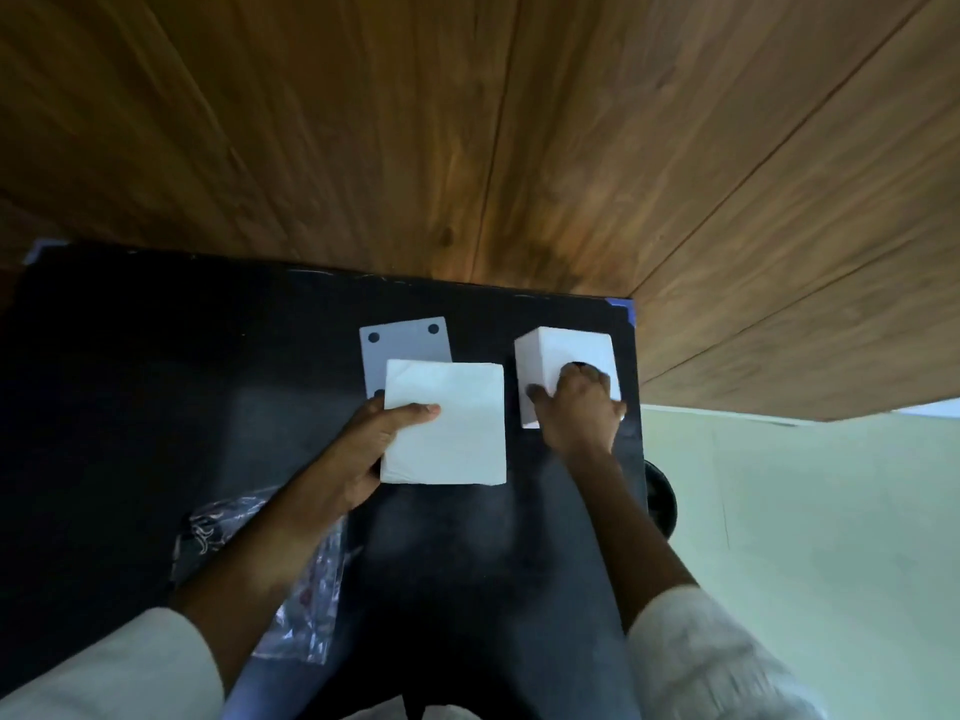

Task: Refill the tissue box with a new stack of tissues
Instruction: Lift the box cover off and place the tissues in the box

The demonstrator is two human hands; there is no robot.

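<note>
A square white stack of tissues (457,428) hangs just above the black table (156,387), held at its left edge by my left hand (363,454), thumb on top. To the right stands a white cube-shaped tissue box (561,356) with a dark opening partly hidden by my fingers. My right hand (579,413) grips the box from its near side, fingers over the top. A flat grey panel (405,350) with dark round dots lies behind the stack, partly covered by it.
A crumpled clear plastic wrapper (306,605) lies on the table under my left forearm. A wood-panelled wall (467,122) rises behind the table. The table's right edge is close beside the box, with pale floor (805,511) and a dark round object (660,496) beyond it.
</note>
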